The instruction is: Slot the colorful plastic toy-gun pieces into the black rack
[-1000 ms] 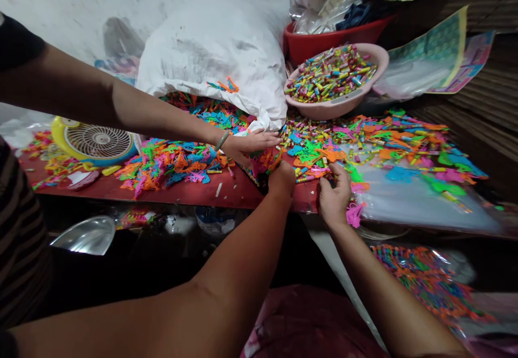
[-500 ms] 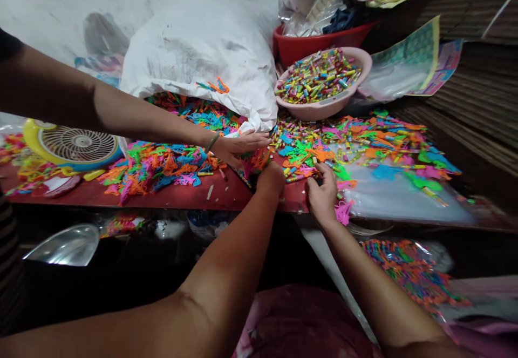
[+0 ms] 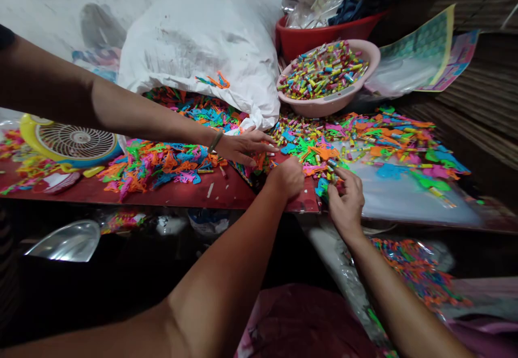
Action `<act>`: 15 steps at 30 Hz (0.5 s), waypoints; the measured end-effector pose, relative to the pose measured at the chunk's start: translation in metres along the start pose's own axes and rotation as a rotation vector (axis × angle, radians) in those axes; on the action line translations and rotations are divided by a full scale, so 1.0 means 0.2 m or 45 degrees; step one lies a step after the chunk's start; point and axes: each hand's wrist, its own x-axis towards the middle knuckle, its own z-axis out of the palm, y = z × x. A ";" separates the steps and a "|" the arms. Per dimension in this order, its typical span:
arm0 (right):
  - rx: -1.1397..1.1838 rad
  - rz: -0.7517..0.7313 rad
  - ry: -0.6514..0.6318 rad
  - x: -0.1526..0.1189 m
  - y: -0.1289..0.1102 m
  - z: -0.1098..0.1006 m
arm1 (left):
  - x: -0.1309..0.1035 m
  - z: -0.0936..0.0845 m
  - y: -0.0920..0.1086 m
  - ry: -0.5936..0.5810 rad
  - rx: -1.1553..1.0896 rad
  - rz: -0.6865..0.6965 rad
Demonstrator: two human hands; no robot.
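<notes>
My left hand (image 3: 288,179) is closed at the red table's edge, knuckles up; whatever its fingers hold is hidden. Beside it, my right hand (image 3: 347,201) curls thumb and fingers around small colourful plastic pieces (image 3: 322,187), blue and green ones showing at the thumb. Just beyond both hands lies a loose heap of green, orange and pink plastic pieces (image 3: 309,153) mixed with little striped tubes. Another person's hand (image 3: 249,146), wearing a bracelet, rests flat with fingers spread to the left of mine.
A pink basin (image 3: 324,108) full of small tubes stands behind the heap, before a red basin (image 3: 293,36). A big white sack (image 3: 198,39) spills plastic pieces at the back. Clear plastic sheets (image 3: 413,204) lie right; a yellow-and-blue fan (image 3: 76,141) sits left.
Both my hands have shifted right along the table's edge. Blue and green pieces now show at my right thumb. The other person's hand has moved slightly right, fingers more spread.
</notes>
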 end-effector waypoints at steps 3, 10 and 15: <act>-0.043 0.018 -0.004 -0.03 -0.02 -0.01 | 0.20 0.17 0.22 -0.055 0.072 -0.109; -0.058 0.022 -0.008 -0.07 0.02 0.05 | 0.32 0.25 0.26 -0.264 0.111 0.065; -0.097 -0.014 -0.047 -0.08 0.03 0.07 | 0.11 0.29 0.33 -0.224 0.150 -0.062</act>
